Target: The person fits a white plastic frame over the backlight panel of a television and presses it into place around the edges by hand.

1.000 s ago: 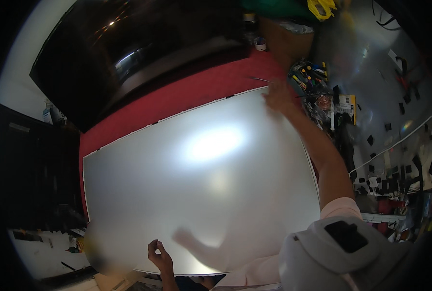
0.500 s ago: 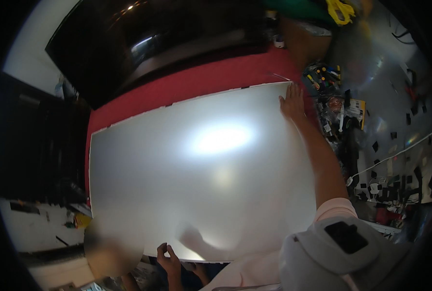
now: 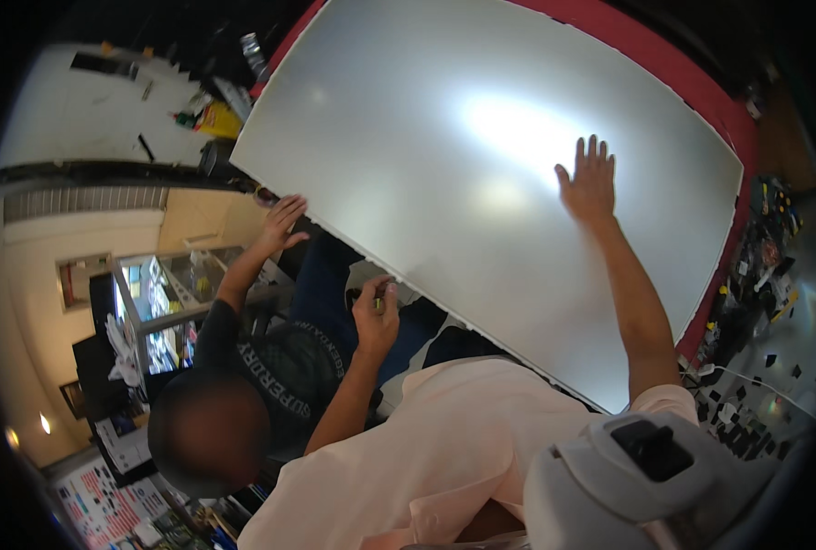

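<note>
A large glossy whitish panel (image 3: 362, 128) lies flat in front of me, with bright light reflections on its surface. My right hand (image 3: 588, 183) is open, fingers stretched out, palm down over the right half of the panel; it seems to rest on it. My left hand (image 3: 376, 316) is at the near edge, thumb and fingers pinched together. Something small and dark shows between them, too small to name. Farther left along that edge, a co-worker's hand (image 3: 284, 218) touches the panel with straight fingers.
Red cloth (image 3: 733, 119) shows around the panel's far and right edges. Beside me on the left sits a co-worker in a dark shirt (image 3: 289, 376). Tools and bagged parts (image 3: 765, 247) lie at the right, near a white cable (image 3: 756, 378). A glass display case (image 3: 165, 293) stands at the left.
My view has swung toward the left and near side, bringing the co-worker into sight. My right hand has left the panel's far right corner and come over its surface.
</note>
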`<state>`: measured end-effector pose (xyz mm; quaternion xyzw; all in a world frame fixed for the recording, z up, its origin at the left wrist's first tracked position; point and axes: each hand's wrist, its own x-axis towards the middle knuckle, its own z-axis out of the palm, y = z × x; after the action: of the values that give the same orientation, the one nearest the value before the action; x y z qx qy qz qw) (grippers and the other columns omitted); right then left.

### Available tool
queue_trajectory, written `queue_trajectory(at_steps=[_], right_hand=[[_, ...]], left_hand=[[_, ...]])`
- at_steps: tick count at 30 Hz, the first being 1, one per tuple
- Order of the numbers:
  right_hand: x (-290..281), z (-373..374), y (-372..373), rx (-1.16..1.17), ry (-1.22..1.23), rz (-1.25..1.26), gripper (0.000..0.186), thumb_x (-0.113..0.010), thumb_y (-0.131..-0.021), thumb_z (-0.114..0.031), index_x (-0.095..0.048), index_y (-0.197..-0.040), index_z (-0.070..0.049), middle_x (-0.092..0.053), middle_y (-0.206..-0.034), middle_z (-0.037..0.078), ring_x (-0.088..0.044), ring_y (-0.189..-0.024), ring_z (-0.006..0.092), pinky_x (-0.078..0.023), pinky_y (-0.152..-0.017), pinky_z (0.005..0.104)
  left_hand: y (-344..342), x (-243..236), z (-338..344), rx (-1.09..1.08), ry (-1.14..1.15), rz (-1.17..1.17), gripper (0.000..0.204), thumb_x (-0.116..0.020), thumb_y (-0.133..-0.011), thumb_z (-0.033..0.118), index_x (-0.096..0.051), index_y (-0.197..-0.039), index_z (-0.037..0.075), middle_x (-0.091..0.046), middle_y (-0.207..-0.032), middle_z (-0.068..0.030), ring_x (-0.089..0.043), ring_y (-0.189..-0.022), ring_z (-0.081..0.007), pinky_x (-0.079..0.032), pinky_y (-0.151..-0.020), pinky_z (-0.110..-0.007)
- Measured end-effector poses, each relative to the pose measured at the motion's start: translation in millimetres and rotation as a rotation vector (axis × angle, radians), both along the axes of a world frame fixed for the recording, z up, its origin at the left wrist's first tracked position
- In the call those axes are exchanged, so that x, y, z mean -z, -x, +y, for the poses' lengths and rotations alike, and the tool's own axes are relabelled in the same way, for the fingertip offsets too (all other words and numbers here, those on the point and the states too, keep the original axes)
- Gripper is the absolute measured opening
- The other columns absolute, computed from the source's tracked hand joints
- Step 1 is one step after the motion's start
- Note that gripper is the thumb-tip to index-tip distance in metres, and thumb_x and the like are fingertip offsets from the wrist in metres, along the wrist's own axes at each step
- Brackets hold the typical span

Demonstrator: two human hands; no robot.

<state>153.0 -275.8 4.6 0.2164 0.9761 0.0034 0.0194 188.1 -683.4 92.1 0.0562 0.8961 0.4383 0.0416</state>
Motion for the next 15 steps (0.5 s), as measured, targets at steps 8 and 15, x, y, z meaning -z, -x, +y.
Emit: queue_trajectory(at_steps=[8,15], right_hand=[[-8.5,-193.5,8.5,-0.428,0.18,-0.009,0.073,-0.025,-0.095,-0.054,-0.021,-0.145,0.0,-0.015,-0.151,0.02,-0.011,-0.141,0.0343,-0.006,-0.115,0.0475],[-22.2,-293.6,-55.8,-0.904,0.519,0.012,0.072,-0.036,-0.094,-0.049,-0.029,-0.139,0.006,-0.026,-0.146,0.025,-0.018,-0.139,0.0355,-0.012,-0.114,0.0452]], left_hand=[[-57.2,14.2,-59.6,-0.023,0.03,0.057,0.014,-0.06,-0.087,0.01,-0.059,-0.096,0.0,-0.062,-0.069,-0.0117,-0.061,-0.067,-0.0251,-0.043,-0.093,-0.039],[-93.6,15.5,-103.8,-0.009,0.032,-0.004,0.018,-0.062,-0.086,0.016,-0.063,-0.08,-0.001,-0.061,-0.07,-0.0163,-0.058,-0.062,-0.0247,-0.047,-0.068,-0.038]])
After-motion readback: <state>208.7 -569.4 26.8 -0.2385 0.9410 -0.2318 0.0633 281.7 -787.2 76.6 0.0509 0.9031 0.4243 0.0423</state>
